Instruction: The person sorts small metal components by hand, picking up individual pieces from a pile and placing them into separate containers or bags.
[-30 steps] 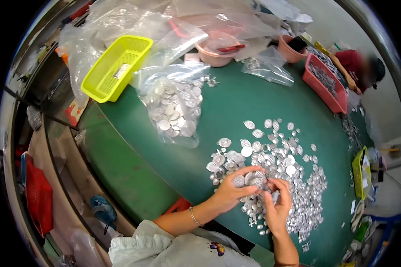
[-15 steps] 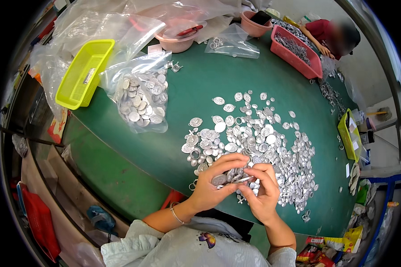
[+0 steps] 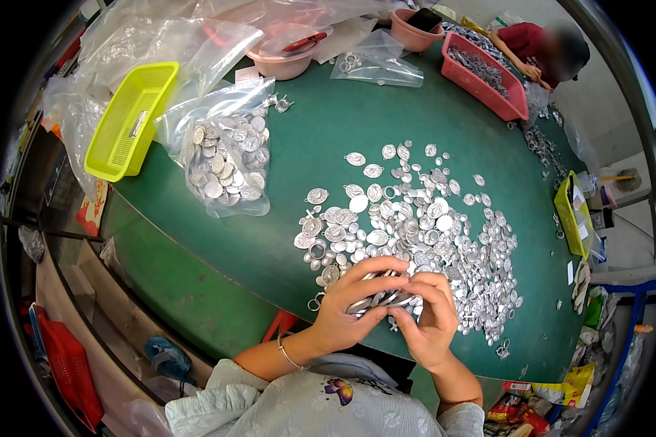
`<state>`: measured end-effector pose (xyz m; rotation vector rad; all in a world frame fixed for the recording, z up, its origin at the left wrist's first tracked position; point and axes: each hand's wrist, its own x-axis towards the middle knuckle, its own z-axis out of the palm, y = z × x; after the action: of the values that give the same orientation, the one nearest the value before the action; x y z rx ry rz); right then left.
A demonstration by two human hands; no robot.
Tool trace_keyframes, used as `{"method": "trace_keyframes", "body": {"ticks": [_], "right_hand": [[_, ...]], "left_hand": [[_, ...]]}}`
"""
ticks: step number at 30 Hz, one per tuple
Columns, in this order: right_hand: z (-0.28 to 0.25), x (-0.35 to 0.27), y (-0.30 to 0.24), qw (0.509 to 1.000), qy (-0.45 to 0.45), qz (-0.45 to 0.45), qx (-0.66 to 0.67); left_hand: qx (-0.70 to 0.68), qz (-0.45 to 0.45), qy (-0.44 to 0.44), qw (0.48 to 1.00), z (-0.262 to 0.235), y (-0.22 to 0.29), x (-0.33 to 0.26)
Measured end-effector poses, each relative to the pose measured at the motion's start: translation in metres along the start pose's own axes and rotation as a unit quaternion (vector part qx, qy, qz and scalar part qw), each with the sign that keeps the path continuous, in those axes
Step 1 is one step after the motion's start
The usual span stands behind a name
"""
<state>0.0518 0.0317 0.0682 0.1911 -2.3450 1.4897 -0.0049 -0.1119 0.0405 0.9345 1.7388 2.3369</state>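
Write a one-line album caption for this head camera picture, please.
Both hands, left hand and right hand, hold a stack of silver medals beside a loose heap on a green table.

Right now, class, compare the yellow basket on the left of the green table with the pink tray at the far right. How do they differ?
The yellow basket is lime-yellow with mesh walls and nearly bare; the pink tray is pink-red, solid-walled and full of small metal pieces. The yellow basket sits among clear plastic bags; the pink tray sits before another person. Both are rectangular plastic containers on the green table.
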Motion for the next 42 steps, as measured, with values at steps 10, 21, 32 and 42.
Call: {"method": "trace_keyframes", "body": {"ticks": [10,21,32,42], "right_hand": [[0.007,-0.015,0.017,0.99,0.02,0.105,0.093],[0.01,-0.033,0.03,0.963,-0.043,0.21,0.162],[-0.001,-0.041,0.031,0.978,-0.058,0.181,0.084],[-0.045,-0.026,0.051,0.971,0.028,0.075,-0.226]], "left_hand": [[-0.315,-0.203,0.262,0.889,-0.028,0.017,-0.01],[-0.086,-0.029,0.429,0.899,-0.156,-0.007,0.054],[0.59,0.049,0.344,0.729,-0.195,-0.056,0.09],[0.661,-0.076,0.182,0.724,-0.16,-0.02,0.045]]}}
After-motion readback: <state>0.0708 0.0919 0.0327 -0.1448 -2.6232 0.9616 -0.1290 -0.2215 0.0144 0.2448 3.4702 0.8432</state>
